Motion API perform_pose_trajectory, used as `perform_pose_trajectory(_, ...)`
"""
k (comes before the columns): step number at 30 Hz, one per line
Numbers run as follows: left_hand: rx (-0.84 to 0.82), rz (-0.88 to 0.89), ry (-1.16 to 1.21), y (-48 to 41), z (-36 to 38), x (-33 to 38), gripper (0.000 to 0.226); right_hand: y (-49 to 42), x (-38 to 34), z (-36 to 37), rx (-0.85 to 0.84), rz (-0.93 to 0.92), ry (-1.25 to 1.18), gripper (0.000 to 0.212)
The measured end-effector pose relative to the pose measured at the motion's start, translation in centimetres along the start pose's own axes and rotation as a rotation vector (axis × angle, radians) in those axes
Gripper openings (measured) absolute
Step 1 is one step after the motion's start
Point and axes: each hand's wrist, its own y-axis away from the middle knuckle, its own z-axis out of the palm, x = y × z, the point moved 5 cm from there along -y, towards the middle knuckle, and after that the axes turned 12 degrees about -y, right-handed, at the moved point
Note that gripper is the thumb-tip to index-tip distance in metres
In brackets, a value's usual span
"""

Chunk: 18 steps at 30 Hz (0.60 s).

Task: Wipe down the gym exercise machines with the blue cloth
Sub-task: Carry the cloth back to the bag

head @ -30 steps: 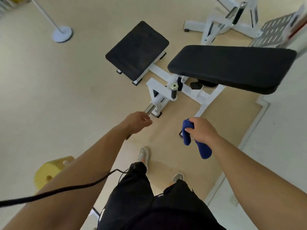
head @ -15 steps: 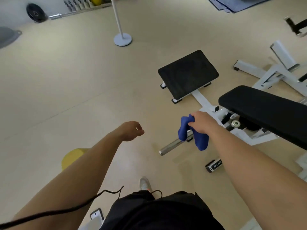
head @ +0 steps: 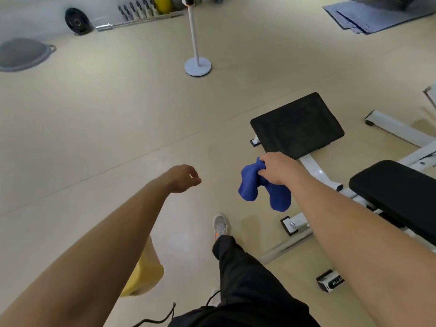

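My right hand (head: 276, 169) grips the bunched blue cloth (head: 253, 186), which hangs below it in mid-air. Just beyond that hand is the white-framed exercise machine with a tilted black pad (head: 297, 125), and its long black bench pad (head: 396, 197) lies at the right under my forearm. My left hand (head: 185, 178) hovers over bare floor with fingers loosely curled, holding nothing. The machine's metal bar (head: 285, 246) lies low near my right leg.
A yellow object (head: 144, 272) sits on the floor under my left arm. A white pole on a round base (head: 197, 64) stands ahead. A weight plate (head: 76, 21), barbell and a grey dome are at the far left wall. Blue mats (head: 368, 17) lie far right.
The view has swung left and up, away from the machine. My left hand has come off the metal bar and now hangs free. The right hand keeps hold of the cloth.
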Motion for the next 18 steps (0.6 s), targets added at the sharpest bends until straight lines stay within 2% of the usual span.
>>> perform_pose_trajectory(7,-0.023,0.009,-0.053,-15.3,-10.0,0.9,0.018,-16.4,2.0,-6.6,0.017,0.079,-0.070,0.011)
perform_pose_trajectory(11,-0.033,0.011,-0.080,-23.9,-16.9,3.2,0.023,-24.5,4.3,-12.1,0.018,0.162,-0.146,0.010)
perform_pose_trajectory(18,-0.066,0.081,-0.187,-37.2,-26.7,7.2,0.030,-36.5,7.7,-21.1,0.039,0.253,-0.169,0.027)
